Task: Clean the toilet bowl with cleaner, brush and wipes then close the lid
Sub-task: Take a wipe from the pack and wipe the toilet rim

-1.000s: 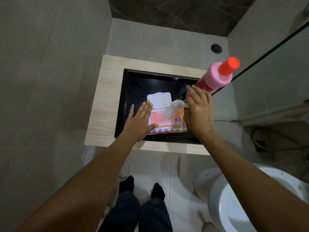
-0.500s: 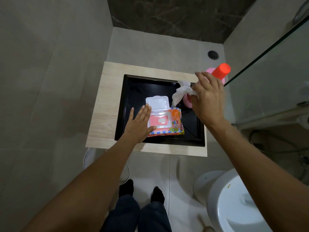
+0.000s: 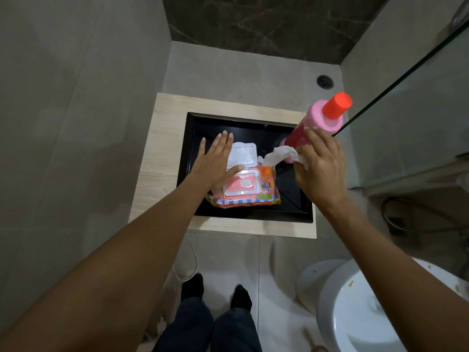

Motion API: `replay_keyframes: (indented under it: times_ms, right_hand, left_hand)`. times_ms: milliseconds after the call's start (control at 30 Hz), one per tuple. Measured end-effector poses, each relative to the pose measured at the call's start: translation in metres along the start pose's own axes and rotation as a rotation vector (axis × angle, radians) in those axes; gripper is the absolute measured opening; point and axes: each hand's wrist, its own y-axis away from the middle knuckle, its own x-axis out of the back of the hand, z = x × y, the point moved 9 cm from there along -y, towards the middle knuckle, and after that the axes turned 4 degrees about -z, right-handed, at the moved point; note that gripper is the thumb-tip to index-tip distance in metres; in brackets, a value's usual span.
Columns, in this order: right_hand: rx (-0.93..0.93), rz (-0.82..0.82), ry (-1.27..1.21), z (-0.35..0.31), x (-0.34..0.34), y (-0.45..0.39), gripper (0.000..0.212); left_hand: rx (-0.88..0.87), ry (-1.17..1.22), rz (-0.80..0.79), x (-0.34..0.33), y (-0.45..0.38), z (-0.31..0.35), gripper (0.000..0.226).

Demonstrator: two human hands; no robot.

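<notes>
On the wooden stand (image 3: 162, 158) sits one black tray (image 3: 291, 199) holding one orange pack of wet wipes (image 3: 264, 189), its white flip lid standing open. One left hand (image 3: 215, 163) lies flat on the pack's left side, fingers straight and together. One right hand (image 3: 319, 168), at the tray's right, grips one pink cleaner bottle (image 3: 314, 125) with an orange cap and pinches one white wipe (image 3: 281, 153) against it. One white toilet bowl (image 3: 355, 313) shows near right.
</notes>
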Motion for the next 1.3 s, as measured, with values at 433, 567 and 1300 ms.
replay_keyframes:
  times_ms: [433, 567, 1300]
  right_hand:
    - [-0.088, -0.001, 0.012, 0.02, -0.001, 0.002, 0.016]
    - [-0.092, -0.016, 0.018, 0.021, -0.002, 0.0, 0.016]
    - [-0.084, -0.243, -0.156, -0.012, -0.043, 0.061, 0.026]
  left_hand:
    - [-0.071, -0.011, 0.047, 0.019, 0.003, 0.019, 0.071]
    - [-0.093, -0.005, 0.178, 0.028, 0.022, 0.03, 0.071]
    - [-0.185, -0.001, -0.039, -0.07, 0.069, 0.041, 0.077]
